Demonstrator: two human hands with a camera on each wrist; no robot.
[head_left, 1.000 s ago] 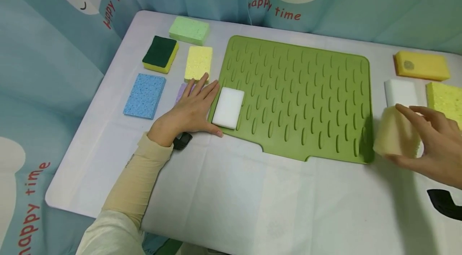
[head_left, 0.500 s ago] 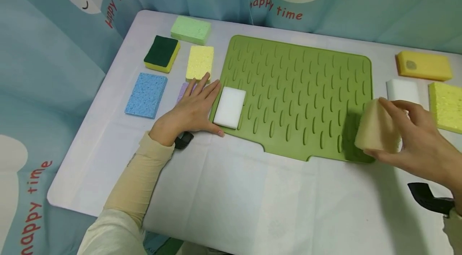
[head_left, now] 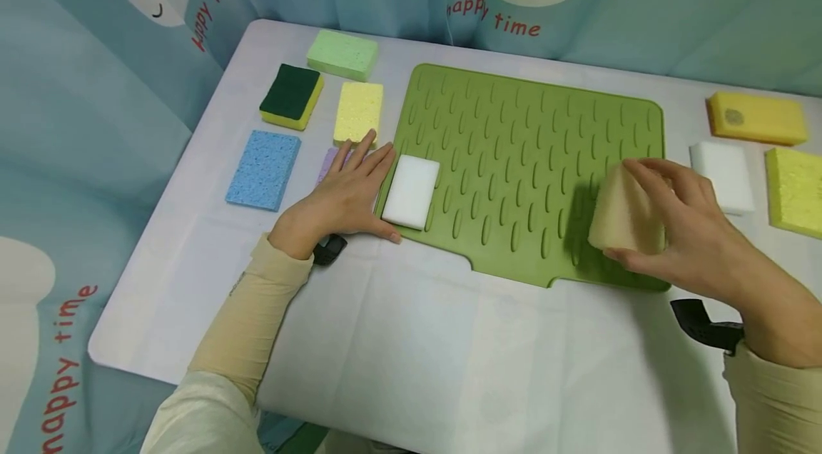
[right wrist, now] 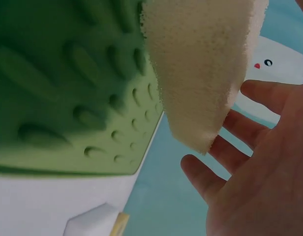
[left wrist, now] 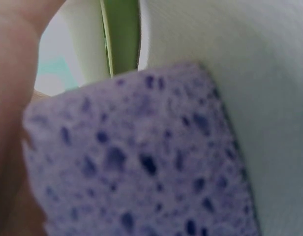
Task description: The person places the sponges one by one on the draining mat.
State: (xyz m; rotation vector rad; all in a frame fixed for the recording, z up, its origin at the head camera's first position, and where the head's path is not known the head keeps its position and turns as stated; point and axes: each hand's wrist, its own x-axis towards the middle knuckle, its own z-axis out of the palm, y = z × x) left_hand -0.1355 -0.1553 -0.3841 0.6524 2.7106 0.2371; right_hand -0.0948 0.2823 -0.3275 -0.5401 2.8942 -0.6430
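Note:
In the head view my right hand (head_left: 687, 225) grips a cream-coloured sponge (head_left: 626, 215) between thumb and fingers. It holds the sponge over the right part of a green ridged drying mat (head_left: 514, 154). The right wrist view shows the cream sponge (right wrist: 200, 69) against the fingers, with the mat beside it. My left hand (head_left: 343, 197) lies with fingers spread at the mat's left edge, partly covering a purple sponge (head_left: 327, 161). That purple sponge (left wrist: 146, 162) fills much of the left wrist view. Beside the left hand, a white sponge (head_left: 411, 192) lies on the mat.
Left of the mat lie a blue sponge (head_left: 263, 170), a dark-green-topped scouring sponge (head_left: 292, 93), a light green sponge (head_left: 342, 54) and a pale yellow one (head_left: 358, 111). To the right are an orange-yellow sponge (head_left: 758, 117), a white sponge (head_left: 724, 175) and a yellow sponge (head_left: 796, 190).
My right hand has carried the cream sponge leftward from beside the mat to over its right part, uncovering the white sponge on the right. My left hand has stayed in place.

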